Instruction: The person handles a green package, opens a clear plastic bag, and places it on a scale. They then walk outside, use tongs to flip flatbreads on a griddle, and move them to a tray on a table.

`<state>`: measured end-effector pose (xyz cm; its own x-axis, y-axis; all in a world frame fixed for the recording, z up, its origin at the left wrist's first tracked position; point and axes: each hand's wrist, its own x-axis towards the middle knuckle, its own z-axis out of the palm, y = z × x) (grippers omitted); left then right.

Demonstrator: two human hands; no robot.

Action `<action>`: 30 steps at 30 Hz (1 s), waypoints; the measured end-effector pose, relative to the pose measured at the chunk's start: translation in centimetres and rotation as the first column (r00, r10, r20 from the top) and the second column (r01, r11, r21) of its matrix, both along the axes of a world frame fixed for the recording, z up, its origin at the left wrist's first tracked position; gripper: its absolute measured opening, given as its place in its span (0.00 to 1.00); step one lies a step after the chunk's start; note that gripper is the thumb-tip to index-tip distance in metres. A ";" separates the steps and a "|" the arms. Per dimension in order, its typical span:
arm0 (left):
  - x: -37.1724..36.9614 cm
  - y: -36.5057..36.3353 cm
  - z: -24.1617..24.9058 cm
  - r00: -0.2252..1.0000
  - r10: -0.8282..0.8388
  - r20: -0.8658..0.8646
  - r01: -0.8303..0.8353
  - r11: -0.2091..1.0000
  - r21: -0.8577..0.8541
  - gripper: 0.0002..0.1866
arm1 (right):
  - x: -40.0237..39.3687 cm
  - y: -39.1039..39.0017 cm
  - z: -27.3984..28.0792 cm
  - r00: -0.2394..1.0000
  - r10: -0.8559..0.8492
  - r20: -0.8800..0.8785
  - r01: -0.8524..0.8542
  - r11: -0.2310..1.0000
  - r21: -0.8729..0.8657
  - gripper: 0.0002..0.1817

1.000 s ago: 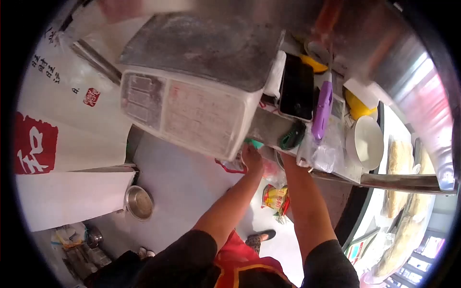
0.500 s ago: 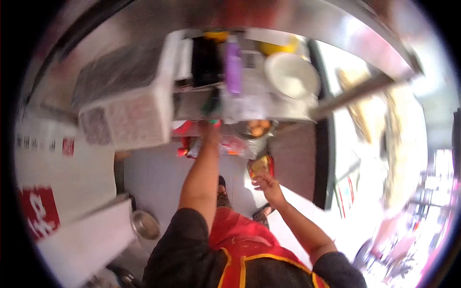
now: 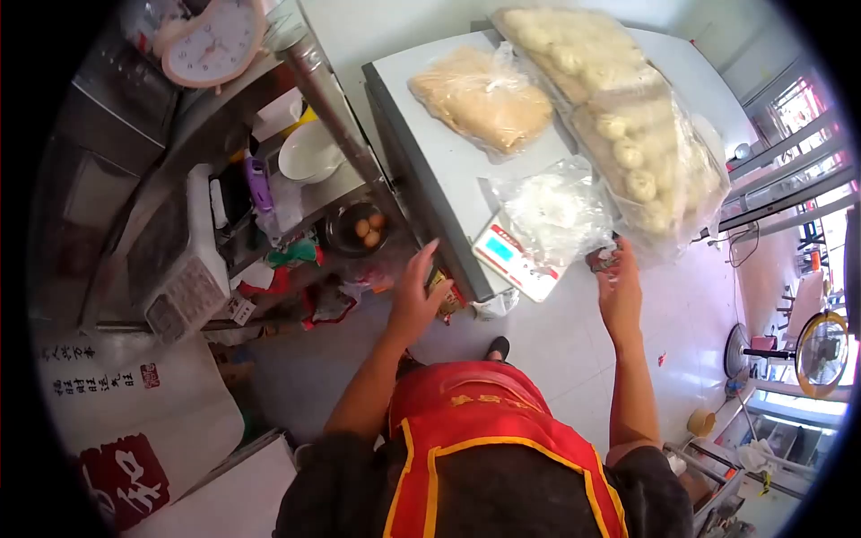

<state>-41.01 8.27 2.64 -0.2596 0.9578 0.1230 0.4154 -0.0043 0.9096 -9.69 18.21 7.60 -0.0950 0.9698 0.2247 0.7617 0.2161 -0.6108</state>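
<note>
My left hand [image 3: 417,296] is raised with its fingers apart, beside the near left edge of the white-topped counter [image 3: 417,76]. My right hand [image 3: 621,291] is on the other side of the kitchen scale [image 3: 508,257], near the counter's front edge, fingers stretched out. A small dark red item [image 3: 602,259] shows right at its fingertips. The scale has a lit blue display and red trim. On it rests a clear plastic bag [image 3: 560,211] with something white inside. Behind lie a bag of tan, crumbly-looking food [image 3: 484,99] and a long bag of round, pale pieces [image 3: 628,134].
To the left, a shelf unit holds a white bowl [image 3: 310,152], a dark bowl of eggs [image 3: 357,229] and a purple packet [image 3: 258,184]. A pink clock [image 3: 213,40] stands above. Farther right are a fan [image 3: 821,354] and a metal rail [image 3: 789,193].
The view has swung right from the shelf to the counter. My left hand has come out of the shelf, and my right hand has moved to the scale's right side.
</note>
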 end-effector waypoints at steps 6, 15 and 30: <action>5.6 8.0 3.5 0.936 -0.221 -0.275 0.200 0.975 -0.101 0.41 | 0.9 6.0 -0.6 0.958 0.283 -0.057 -0.282 0.959 0.023 0.45; 7.8 11.9 4.4 0.832 -0.279 -0.480 0.305 0.952 -0.024 0.33 | -1.2 10.6 1.1 0.893 0.379 -0.241 -0.390 0.921 0.001 0.30; 8.8 16.3 7.9 0.890 -0.347 -0.296 0.423 0.872 0.249 0.10 | 0.8 13.0 3.8 0.862 0.084 -0.499 -0.209 0.957 -0.200 0.10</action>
<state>-32.21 24.61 10.54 0.1948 0.8822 0.4286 0.5238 -0.4630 0.7150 -8.84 31.16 11.37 -0.1809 0.9826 0.0428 0.3300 0.1016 -0.9385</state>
